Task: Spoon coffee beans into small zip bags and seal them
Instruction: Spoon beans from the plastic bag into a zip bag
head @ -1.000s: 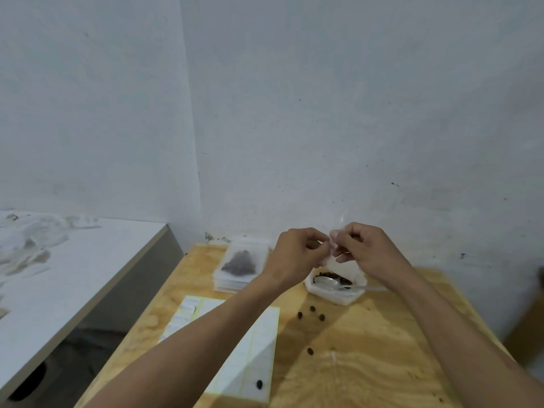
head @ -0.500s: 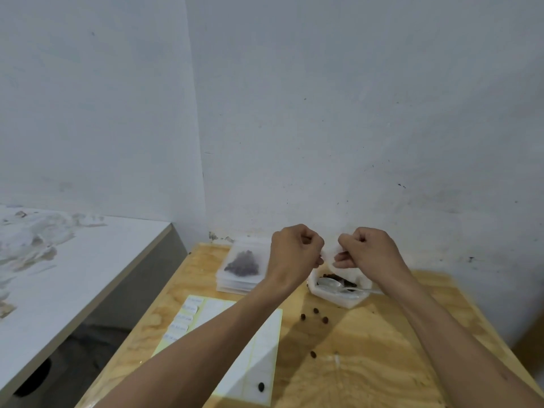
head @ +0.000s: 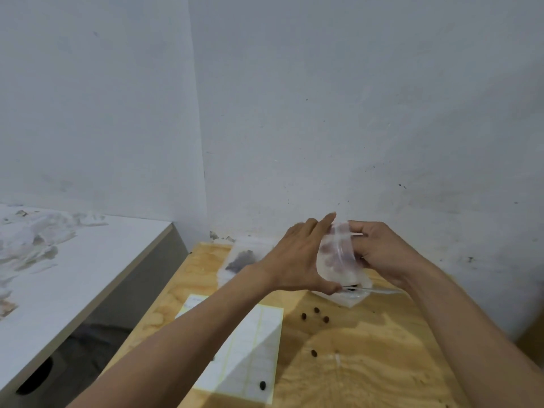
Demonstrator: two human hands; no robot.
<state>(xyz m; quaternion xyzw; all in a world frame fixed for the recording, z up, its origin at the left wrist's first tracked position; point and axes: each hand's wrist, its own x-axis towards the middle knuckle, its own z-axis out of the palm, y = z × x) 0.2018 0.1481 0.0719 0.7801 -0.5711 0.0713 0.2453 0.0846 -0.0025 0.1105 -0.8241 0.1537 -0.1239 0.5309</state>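
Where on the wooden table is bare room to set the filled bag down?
Bare wood lies right of the label sheet, below the loose beans, on the wooden table. The far edge is crowded: bag stack and bean container.

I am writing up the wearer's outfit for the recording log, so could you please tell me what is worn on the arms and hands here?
Nothing is worn that the view shows. The left hand and right hand are bare, with no gloves, and I see no rings. Both forearms are bare as far as the frame's lower edge, with no sleeves, watch or wristbands in sight.
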